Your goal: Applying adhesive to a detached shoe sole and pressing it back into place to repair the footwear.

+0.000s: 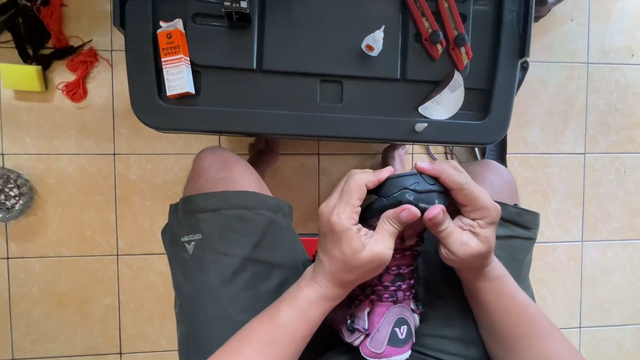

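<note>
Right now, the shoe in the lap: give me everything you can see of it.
The shoe is a pink and magenta sports shoe with dark laces and a black rubber-looking sole. It lies along the person's lap on olive shorts, its black toe end pointing away toward the black plastic lid, its pink end nearest the body. The left hand and right hand both grip the toe, thumbs pressing the sole edge. The toe is mostly hidden by the hands.
</note>
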